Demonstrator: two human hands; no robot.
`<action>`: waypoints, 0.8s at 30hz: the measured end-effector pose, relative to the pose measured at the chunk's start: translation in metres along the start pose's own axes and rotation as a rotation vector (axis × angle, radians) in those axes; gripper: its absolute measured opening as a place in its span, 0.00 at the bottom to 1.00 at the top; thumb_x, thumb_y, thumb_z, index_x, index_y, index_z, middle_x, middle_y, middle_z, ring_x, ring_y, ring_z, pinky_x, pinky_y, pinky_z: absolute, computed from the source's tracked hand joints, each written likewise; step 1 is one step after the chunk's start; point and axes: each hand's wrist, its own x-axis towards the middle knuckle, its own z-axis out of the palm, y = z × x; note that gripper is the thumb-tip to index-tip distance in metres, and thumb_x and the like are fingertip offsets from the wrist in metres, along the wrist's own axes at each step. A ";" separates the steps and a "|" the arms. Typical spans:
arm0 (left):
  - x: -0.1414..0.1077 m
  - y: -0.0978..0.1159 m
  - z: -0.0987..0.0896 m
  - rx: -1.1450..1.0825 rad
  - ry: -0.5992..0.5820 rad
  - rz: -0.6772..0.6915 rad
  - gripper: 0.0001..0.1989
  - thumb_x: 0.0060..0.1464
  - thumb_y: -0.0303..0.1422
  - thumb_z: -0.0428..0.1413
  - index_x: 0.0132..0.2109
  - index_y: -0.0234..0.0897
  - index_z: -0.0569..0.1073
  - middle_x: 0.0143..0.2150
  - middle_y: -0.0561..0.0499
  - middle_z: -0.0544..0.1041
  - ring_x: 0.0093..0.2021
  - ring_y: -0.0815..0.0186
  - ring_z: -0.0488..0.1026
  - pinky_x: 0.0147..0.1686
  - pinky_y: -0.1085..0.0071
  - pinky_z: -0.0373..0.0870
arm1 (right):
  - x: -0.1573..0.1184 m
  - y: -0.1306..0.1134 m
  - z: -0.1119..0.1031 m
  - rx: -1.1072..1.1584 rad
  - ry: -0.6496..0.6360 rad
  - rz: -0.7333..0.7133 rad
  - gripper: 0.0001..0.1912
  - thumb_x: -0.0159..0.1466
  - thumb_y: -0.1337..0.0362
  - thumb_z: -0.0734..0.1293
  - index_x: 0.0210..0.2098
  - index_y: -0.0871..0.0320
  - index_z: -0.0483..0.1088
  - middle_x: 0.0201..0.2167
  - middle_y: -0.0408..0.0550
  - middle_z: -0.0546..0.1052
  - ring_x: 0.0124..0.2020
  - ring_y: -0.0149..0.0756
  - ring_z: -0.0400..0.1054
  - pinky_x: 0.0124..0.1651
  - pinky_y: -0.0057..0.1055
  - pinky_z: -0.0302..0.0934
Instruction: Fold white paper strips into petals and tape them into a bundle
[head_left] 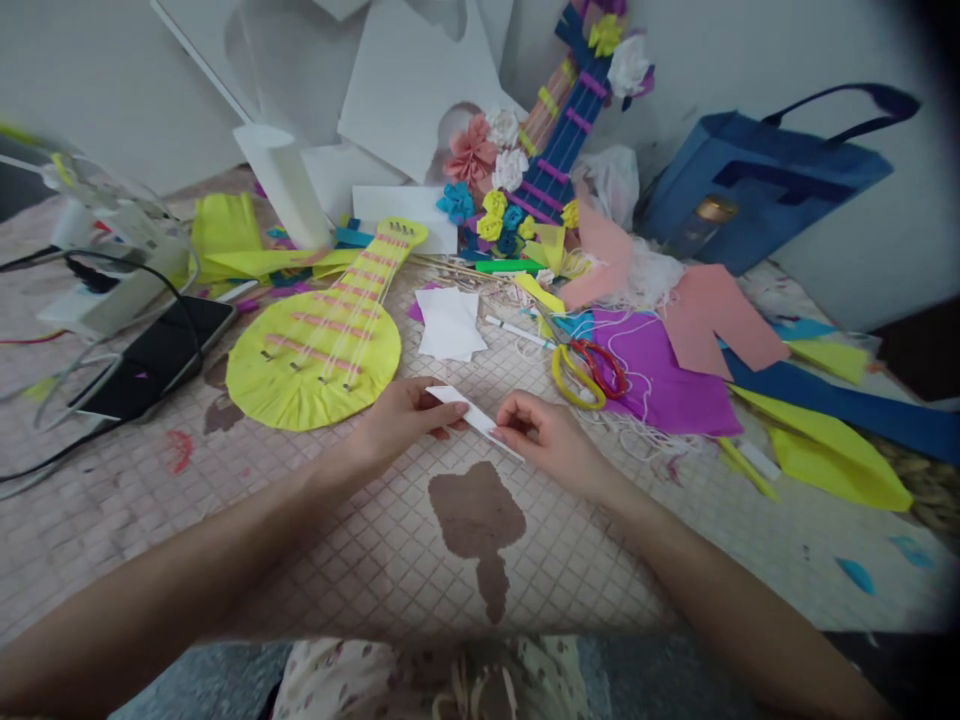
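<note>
A folded strip of white paper (475,416) is held slantwise just above the table, in the middle of the head view. My left hand (420,408) pinches its upper left end between thumb and fingers. At the lower right end, my right hand (541,436) grips it with curled fingers. Just beyond the hands lies a small stack of white paper pieces (451,322). Left of that rests a yellow paper lute (319,350) with pink strips and white strings. Scissors (579,374) with one yellow and one red handle lie to the right of my right hand.
Purple paper (660,375), pink paper (724,318) and yellow paper (832,455) cover the right side. Behind stand a blue paper guitar (566,140) with paper flowers and a blue bag (757,190). A phone (161,355) and cables lie at left.
</note>
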 end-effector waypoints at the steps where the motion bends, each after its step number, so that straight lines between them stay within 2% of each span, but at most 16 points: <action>1: -0.001 0.000 0.000 -0.037 0.007 -0.017 0.14 0.44 0.37 0.63 0.34 0.31 0.72 0.29 0.49 0.78 0.29 0.69 0.73 0.29 0.75 0.68 | 0.000 0.000 0.001 0.032 -0.010 0.034 0.04 0.60 0.64 0.65 0.33 0.56 0.63 0.25 0.39 0.71 0.26 0.29 0.64 0.30 0.26 0.56; 4: -0.003 -0.002 0.001 -0.111 0.035 -0.042 0.14 0.43 0.36 0.64 0.33 0.31 0.72 0.29 0.49 0.78 0.30 0.68 0.74 0.33 0.73 0.71 | 0.000 0.001 0.002 0.123 -0.053 0.119 0.09 0.60 0.62 0.65 0.39 0.56 0.65 0.26 0.41 0.75 0.27 0.31 0.67 0.31 0.27 0.58; 9: -0.003 -0.004 0.001 -0.169 0.030 -0.082 0.14 0.45 0.37 0.64 0.35 0.33 0.71 0.30 0.49 0.79 0.31 0.68 0.76 0.34 0.72 0.73 | -0.001 0.002 0.003 0.180 -0.096 0.114 0.07 0.60 0.60 0.65 0.30 0.58 0.69 0.27 0.43 0.75 0.27 0.31 0.68 0.29 0.27 0.59; 12: -0.002 -0.003 -0.001 -0.191 0.038 -0.115 0.14 0.48 0.39 0.62 0.34 0.33 0.70 0.31 0.47 0.79 0.32 0.66 0.77 0.33 0.72 0.73 | -0.001 0.002 0.004 0.255 -0.093 0.147 0.08 0.59 0.59 0.66 0.30 0.58 0.68 0.25 0.43 0.74 0.23 0.29 0.68 0.25 0.25 0.59; 17: 0.001 -0.003 -0.003 -0.227 0.033 -0.092 0.14 0.49 0.41 0.60 0.33 0.33 0.71 0.30 0.48 0.79 0.31 0.66 0.77 0.36 0.69 0.74 | -0.002 0.000 0.005 0.365 -0.104 0.234 0.11 0.58 0.56 0.67 0.30 0.58 0.66 0.24 0.42 0.75 0.19 0.28 0.67 0.20 0.24 0.59; 20: 0.001 -0.004 0.000 -0.239 -0.034 -0.049 0.16 0.48 0.41 0.62 0.37 0.33 0.72 0.34 0.48 0.79 0.36 0.65 0.77 0.41 0.66 0.73 | -0.002 -0.001 0.008 0.380 -0.099 0.238 0.11 0.58 0.56 0.67 0.31 0.57 0.66 0.24 0.42 0.75 0.19 0.28 0.68 0.19 0.24 0.59; 22: 0.000 -0.004 0.003 -0.183 -0.060 -0.020 0.15 0.45 0.39 0.64 0.36 0.33 0.73 0.34 0.49 0.78 0.36 0.66 0.76 0.40 0.69 0.72 | -0.002 -0.001 0.010 0.390 -0.095 0.222 0.11 0.58 0.56 0.67 0.31 0.58 0.66 0.24 0.42 0.75 0.19 0.27 0.68 0.20 0.24 0.59; 24: -0.001 -0.004 0.005 -0.122 -0.029 -0.012 0.14 0.42 0.38 0.65 0.33 0.32 0.74 0.31 0.49 0.78 0.33 0.67 0.74 0.37 0.70 0.72 | -0.001 -0.002 0.011 0.406 -0.106 0.209 0.12 0.58 0.55 0.67 0.31 0.58 0.66 0.25 0.42 0.75 0.19 0.27 0.68 0.20 0.23 0.58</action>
